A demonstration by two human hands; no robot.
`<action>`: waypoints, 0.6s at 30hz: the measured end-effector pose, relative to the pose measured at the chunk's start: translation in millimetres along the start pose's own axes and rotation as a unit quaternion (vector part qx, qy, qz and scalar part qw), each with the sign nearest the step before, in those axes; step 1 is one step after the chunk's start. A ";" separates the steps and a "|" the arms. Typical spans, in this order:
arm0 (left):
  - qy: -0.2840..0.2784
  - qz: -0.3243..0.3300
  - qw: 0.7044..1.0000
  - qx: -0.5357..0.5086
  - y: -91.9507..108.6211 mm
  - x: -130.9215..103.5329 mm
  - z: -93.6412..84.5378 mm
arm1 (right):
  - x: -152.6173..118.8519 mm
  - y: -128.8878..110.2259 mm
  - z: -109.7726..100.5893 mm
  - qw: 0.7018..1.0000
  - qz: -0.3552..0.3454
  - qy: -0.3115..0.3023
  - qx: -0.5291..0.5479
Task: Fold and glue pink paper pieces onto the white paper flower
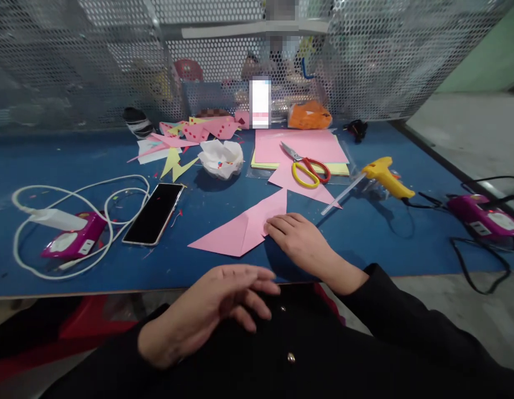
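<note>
A folded piece of pink paper [238,227] lies on the blue table, with a crease running up through its middle. My right hand [296,238] rests palm down on its right corner, the fingers stretched out over the paper. Off the table's front edge, my left hand [223,299] hovers before my body with its fingers apart and nothing in it. Beyond the right hand, scissors [309,166] with one yellow and one red handle lie on a stack of pink sheets [290,145]. A pink offcut [306,188] pokes out beneath the scissors.
A yellow glue gun [387,176] with a clear stick lies right, near a purple power strip [481,219]. Left are a phone [154,213], a white cable [111,238] and another purple power strip [76,235]. Behind stand a white paper bowl [221,158], paper scraps [173,163] and perforated metal panel [223,55].
</note>
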State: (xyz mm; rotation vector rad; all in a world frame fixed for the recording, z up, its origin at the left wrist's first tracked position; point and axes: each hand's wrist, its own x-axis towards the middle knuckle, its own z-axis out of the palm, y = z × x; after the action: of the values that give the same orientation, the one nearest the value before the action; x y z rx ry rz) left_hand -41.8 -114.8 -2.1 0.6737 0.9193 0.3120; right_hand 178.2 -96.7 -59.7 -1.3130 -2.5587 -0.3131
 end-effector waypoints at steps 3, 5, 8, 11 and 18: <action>-0.005 0.077 0.987 0.139 11.3 -6.6 0.2 | -0.4 0.1 0.9 1.000 0.006 -0.002 0.007; 0.074 0.200 0.954 0.209 23.8 5.7 -2.6 | -1.4 -0.6 1.2 1.000 0.011 0.002 0.008; 0.131 0.345 0.873 0.318 40.7 42.3 -13.3 | -4.3 -1.7 2.6 1.000 0.019 0.016 0.011; 0.091 0.373 0.793 0.473 51.2 76.1 -25.1 | -7.8 -2.5 4.7 0.999 0.036 0.027 0.018; 0.026 0.319 0.719 0.617 71.4 89.2 -35.6 | -5.1 -13.6 5.5 0.991 0.118 0.059 0.030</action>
State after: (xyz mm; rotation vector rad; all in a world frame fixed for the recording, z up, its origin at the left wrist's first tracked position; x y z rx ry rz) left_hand -16.6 -0.4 -26.2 2.2733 0.8383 0.2898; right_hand 169.4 -106.7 -67.6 -1.5084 -2.2685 -0.2578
